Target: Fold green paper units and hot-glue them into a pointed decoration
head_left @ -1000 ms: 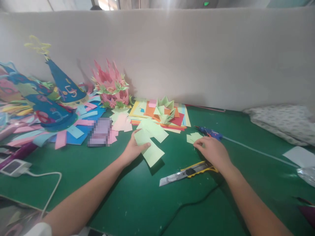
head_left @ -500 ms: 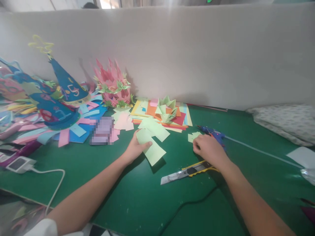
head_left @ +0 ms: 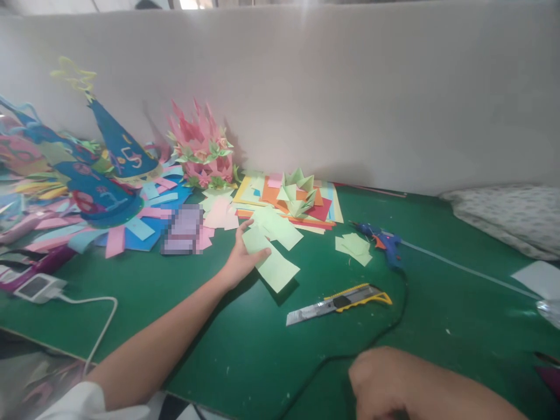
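Note:
My left hand is closed on a light green sheet of paper, thumb on top and fingers beneath. More light green sheets lie just behind it. Low in the picture, my right hand is bent down near the table's front, its fingers hidden from sight. Between the hands rests a yellow utility knife with its blade out. Small green paper pieces lie to the right, beside a blue hot glue gun.
A folded green paper ring stands on stacked coloured paper. Left of it are a pink paper crown, blue cone hats and a blurred-out rectangle. A black cord crosses the green table; a white cable lies left.
My right hand has drawn back from the small green pieces toward the table's front edge, uncovering them and the glue gun. My left hand still holds the green sheet, nearly unmoved.

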### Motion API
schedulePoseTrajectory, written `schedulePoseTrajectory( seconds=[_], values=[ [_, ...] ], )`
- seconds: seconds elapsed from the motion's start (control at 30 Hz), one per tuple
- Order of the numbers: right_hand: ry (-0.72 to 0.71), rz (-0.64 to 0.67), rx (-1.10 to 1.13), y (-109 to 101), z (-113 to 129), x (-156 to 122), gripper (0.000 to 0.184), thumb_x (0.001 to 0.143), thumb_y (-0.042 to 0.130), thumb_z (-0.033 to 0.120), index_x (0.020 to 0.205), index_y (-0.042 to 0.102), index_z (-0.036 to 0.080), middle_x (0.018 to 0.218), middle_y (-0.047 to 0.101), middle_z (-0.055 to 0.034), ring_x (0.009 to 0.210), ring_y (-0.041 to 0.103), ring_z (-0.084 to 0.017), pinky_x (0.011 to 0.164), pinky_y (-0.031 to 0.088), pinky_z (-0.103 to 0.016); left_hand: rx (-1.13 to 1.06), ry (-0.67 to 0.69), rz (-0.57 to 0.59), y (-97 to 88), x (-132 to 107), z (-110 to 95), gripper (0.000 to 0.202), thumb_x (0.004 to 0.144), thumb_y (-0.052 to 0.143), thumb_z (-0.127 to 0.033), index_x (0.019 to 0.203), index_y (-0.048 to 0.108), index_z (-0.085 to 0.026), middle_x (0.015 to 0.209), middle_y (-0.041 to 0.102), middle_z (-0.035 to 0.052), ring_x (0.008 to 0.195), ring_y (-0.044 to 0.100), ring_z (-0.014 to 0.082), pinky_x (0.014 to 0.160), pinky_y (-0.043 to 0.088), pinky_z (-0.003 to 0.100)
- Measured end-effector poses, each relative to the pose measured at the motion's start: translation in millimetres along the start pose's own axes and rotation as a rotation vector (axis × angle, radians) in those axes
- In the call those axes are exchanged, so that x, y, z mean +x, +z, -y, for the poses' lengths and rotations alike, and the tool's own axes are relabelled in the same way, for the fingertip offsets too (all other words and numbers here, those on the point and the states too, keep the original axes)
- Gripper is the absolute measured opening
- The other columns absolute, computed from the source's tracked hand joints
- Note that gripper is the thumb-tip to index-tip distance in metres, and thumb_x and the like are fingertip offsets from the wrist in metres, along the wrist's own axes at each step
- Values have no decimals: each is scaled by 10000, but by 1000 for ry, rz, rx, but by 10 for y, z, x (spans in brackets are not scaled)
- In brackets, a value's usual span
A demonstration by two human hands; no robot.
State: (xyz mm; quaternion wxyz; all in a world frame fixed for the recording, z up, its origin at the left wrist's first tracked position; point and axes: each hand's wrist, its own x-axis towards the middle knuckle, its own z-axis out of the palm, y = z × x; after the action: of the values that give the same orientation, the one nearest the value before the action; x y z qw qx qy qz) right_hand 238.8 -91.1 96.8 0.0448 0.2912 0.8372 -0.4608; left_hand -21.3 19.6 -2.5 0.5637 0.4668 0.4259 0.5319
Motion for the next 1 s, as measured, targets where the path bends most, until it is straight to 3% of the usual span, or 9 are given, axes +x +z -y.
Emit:
schedulePoseTrajectory(
  seconds=[0.1, 0.27, 0.33, 0.47, 0.5, 0.7, 0.77, 0.83, 1.0],
  values=[
    [-21, -56, 25, -51, -79, 57, 239, 865, 470, 204, 856, 705, 245, 801, 664, -17, 763, 599, -135, 698, 430, -223, -32, 4, -27, 7, -5, -8, 835, 667, 749, -245, 1315, 224, -267, 1008, 581, 31, 833, 589, 146, 755, 494, 307],
    [245, -496, -128, -251, -406, 125, 305, 904, 351, 199, 910, 654, 230, 931, 668, -48, 878, 595, -187, 791, 447, -313, -145, -21, -94, 1, 15, 11, 804, 662, 748, -251, 1293, 251, -275, 1037, 574, 29, 892, 583, 157, 815, 485, 343],
    [244, -467, -113, -268, -411, 128, 295, 898, 357, 199, 843, 646, 218, 904, 666, -43, 854, 598, -183, 773, 454, -305, -171, -44, -115, 0, 24, 4, 793, 649, 755, -252, 1278, 272, -275, 1043, 570, 27, 885, 582, 156, 803, 488, 336],
    [78, 4, 85, -206, -199, 140, 148, 816, 585, 302, 896, 693, 239, 830, 692, -5, 776, 626, -156, 700, 462, -237, -208, -121, -139, -1, 30, -29, 738, 645, 756, -254, 1243, 323, -253, 1071, 560, 43, 873, 579, 154, 753, 492, 302],
    [49, 41, 112, -195, -161, 160, 149, 810, 601, 316, 892, 701, 243, 815, 696, -1, 767, 629, -153, 699, 462, -233, -207, -133, -136, -3, 30, -34, 723, 648, 753, -256, 1237, 334, -249, 1084, 557, 46, 878, 577, 154, 748, 491, 296],
    [177, -539, -142, -297, -489, 337, 241, 895, 428, 279, 909, 667, 247, 991, 654, -64, 941, 581, -214, 829, 450, -352, -123, -95, -61, -20, 20, -8, 685, 666, 728, -243, 1241, 355, -248, 1128, 538, 44, 885, 568, 140, 761, 475, 280],
    [212, -519, -213, -326, -653, 349, 170, 823, 544, 291, 952, 653, 264, 1028, 628, -59, 973, 560, -234, 819, 458, -361, -77, -71, -16, -22, 15, -6, 685, 664, 718, -225, 1243, 353, -236, 1133, 539, 51, 877, 568, 139, 749, 472, 268],
    [223, -444, -203, -320, -737, 339, 269, 749, 632, 281, 1018, 629, 290, 1071, 597, -47, 974, 557, -232, 778, 476, -336, -19, -44, 38, -24, 9, -13, 680, 663, 703, -205, 1244, 349, -225, 1136, 540, 60, 876, 570, 144, 740, 474, 265],
    [182, -390, -153, -274, -719, 332, 212, 809, 552, 226, 994, 631, 294, 1028, 588, -42, 957, 557, -210, 784, 474, -326, 311, 51, 155, -33, -2, -17, 630, 707, 614, -135, 1273, 362, -245, 1149, 553, 62, 922, 572, 179, 808, 472, 317]
  ],
)
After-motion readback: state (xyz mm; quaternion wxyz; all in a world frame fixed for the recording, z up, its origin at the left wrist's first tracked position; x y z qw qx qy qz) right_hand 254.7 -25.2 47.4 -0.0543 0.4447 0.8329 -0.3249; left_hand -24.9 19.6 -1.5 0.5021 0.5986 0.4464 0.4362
